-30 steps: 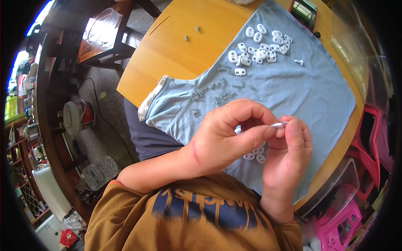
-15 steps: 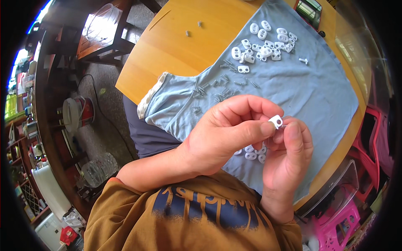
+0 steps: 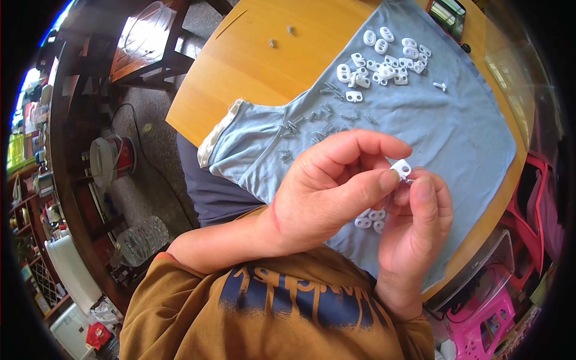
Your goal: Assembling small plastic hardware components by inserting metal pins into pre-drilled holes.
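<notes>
Between the thumb and fingers of my left hand (image 3: 327,195) is a white plastic cord lock piece (image 3: 401,167) with a hole through it. My right hand (image 3: 417,231) pinches a small metal spring (image 3: 410,181) right against the piece's lower end; whether it has entered the piece cannot be seen. Past my hands, loose white cord lock parts (image 3: 387,72) lie heaped on a light blue cloth (image 3: 468,144). Several loose springs (image 3: 327,129) are scattered left of that heap. Partly hidden by my hands, a small group of white cord locks (image 3: 363,222) lies close to my body.
The cloth covers much of a yellow wooden table (image 3: 240,78), with two more springs (image 3: 272,43) on the bare wood. One white plunger-like piece (image 3: 440,86) lies apart at the right. A dark-screened device (image 3: 447,17) rests at the far right; a pink plastic stool (image 3: 483,327) stands at lower right.
Both hands have shifted slightly right together, still holding the cord lock piece and the spring. My left index finger has lifted a little from the piece.
</notes>
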### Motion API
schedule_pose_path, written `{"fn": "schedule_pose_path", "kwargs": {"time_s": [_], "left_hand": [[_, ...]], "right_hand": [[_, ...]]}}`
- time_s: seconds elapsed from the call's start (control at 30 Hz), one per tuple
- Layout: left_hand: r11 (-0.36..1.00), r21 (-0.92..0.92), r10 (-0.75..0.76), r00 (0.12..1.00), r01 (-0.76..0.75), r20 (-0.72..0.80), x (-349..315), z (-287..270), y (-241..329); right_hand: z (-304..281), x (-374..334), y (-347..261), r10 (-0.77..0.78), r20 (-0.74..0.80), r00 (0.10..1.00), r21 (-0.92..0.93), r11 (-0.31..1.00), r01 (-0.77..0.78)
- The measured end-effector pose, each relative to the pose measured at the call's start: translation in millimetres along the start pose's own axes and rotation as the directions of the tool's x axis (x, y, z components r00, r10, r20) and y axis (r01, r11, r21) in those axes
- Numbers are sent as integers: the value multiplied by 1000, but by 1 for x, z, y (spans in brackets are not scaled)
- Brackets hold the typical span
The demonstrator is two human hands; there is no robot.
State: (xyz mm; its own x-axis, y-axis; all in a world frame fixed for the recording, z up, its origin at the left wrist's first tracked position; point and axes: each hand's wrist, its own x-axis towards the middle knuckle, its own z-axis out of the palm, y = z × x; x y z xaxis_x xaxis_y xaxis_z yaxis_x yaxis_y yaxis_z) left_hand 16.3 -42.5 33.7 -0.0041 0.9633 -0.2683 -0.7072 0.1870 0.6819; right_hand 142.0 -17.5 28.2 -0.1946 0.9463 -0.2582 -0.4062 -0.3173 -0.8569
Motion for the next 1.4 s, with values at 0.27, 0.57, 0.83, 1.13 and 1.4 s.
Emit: {"fn": "schedule_pose_path", "kwargs": {"time_s": [0.27, 0.57, 0.83, 1.13, 1.4], "left_hand": [[992, 122, 24, 1000, -25, 14, 0, 0, 0], [996, 69, 52, 998, -51, -19, 0, 0, -3], [998, 35, 53, 998, -52, -33, 0, 0, -6], [999, 3, 38, 999, -38, -36, 0, -3, -7], [981, 173, 92, 996, -88, -17, 0, -7, -7]], "right_hand": [[3, 0, 1, -57, -30, 998, -47, 997, 55], [-1, 1, 3, -68, 8, 998, -152, 986, 68], [1, 0, 2, -81, -20, 996, -244, 967, 74], [1, 0, 3, -94, -6, 996, -252, 963, 90], [3, -1, 3, -220, 11, 975, -412, 888, 205]]}}
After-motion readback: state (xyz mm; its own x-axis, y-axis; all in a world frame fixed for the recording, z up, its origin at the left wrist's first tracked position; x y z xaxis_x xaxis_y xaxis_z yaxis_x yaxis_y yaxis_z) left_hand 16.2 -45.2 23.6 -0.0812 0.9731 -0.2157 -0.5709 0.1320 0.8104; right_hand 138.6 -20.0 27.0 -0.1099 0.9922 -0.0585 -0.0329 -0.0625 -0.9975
